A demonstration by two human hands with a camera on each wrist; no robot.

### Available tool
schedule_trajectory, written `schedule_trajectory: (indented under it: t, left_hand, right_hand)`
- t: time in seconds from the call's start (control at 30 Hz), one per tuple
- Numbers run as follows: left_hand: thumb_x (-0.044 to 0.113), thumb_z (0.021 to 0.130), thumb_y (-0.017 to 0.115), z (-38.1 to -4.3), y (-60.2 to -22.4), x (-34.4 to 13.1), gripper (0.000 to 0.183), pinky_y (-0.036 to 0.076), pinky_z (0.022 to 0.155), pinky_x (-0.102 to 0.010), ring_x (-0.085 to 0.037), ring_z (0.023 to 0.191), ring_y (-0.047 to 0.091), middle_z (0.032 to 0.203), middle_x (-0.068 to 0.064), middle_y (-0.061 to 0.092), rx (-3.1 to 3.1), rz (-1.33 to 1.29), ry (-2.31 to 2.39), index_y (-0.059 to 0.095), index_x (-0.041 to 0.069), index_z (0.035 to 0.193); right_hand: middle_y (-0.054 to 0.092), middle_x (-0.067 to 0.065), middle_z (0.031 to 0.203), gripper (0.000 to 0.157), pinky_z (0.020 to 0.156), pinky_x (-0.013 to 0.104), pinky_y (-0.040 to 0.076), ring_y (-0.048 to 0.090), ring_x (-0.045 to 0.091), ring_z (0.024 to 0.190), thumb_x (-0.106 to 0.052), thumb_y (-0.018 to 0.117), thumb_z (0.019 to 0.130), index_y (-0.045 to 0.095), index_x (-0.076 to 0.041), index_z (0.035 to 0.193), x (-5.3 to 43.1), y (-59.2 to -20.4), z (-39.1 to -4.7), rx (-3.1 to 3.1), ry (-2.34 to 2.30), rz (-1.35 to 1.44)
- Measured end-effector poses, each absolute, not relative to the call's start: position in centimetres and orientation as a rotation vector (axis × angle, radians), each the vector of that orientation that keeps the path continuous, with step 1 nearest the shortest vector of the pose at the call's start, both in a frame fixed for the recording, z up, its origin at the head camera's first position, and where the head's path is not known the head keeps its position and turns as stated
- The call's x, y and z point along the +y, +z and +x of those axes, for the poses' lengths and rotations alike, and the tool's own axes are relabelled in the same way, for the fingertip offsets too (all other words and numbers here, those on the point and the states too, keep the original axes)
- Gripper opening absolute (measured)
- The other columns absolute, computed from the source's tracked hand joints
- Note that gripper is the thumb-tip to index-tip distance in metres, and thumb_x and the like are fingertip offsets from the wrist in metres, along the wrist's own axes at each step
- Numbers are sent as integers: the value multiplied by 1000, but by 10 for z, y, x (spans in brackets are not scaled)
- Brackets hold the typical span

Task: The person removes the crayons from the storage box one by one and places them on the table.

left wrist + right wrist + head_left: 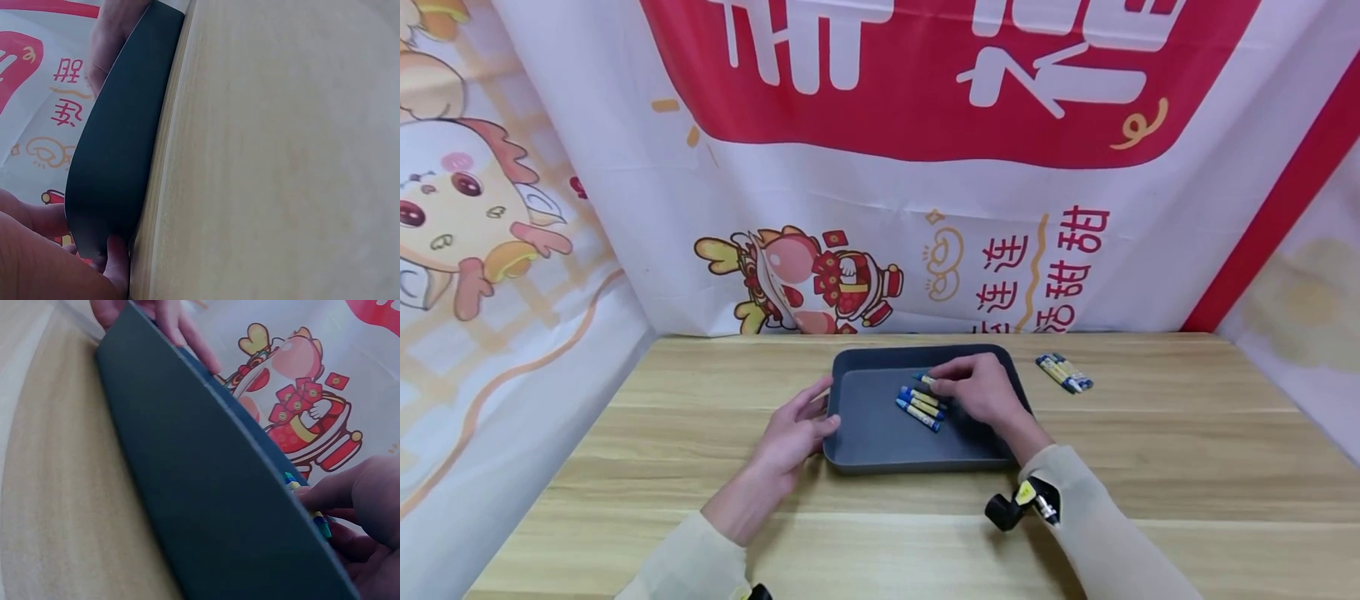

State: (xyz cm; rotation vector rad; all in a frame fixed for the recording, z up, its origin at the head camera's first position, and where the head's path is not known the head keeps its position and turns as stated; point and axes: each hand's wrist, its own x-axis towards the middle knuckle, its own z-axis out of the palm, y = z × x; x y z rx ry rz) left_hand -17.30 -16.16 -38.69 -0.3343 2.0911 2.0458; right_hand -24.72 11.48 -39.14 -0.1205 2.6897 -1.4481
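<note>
With the left hand (793, 433) seemingly gripping the tray (880, 446) at 9 o'clock, the right hand (981, 387), its fingers pinching a green-tipped crayon (923, 378) within the tray, should lay it parallel, at 12 o'clock beside the crayon row (927, 407).

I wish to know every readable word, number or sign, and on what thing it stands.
"连连": red print on the wall cloth.
"甜甜": red print, same cloth.
Other cloth characters: cut off, not fully readable.
Crayons: print too small.
Yellow wrist tags: too small.
</note>
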Motion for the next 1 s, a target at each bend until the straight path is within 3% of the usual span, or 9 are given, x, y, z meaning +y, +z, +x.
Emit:
schedule_trajectory:
  t: [0.53,1.0]
  left_hand:
    - [-1,103,59,-172,-385,-165,67,42,123,-56,-38,153,45,169,-19,39,2095,-348,2035,43,24,163]
    - [0,103,59,-174,-388,-163,65,43,121,-56,-38,150,48,169,-19,41,2096,-334,2040,44,22,163]
  right_hand:
    - [75,10,132,23,94,38,50,64,25,111,-26,71,103,81,-16,121,139,-372,-252,2766,-1412,-143]
    - [76,14,131,28,93,34,53,65,27,113,-27,70,104,79,-13,127,184,-359,-247,2818,-1467,-146]
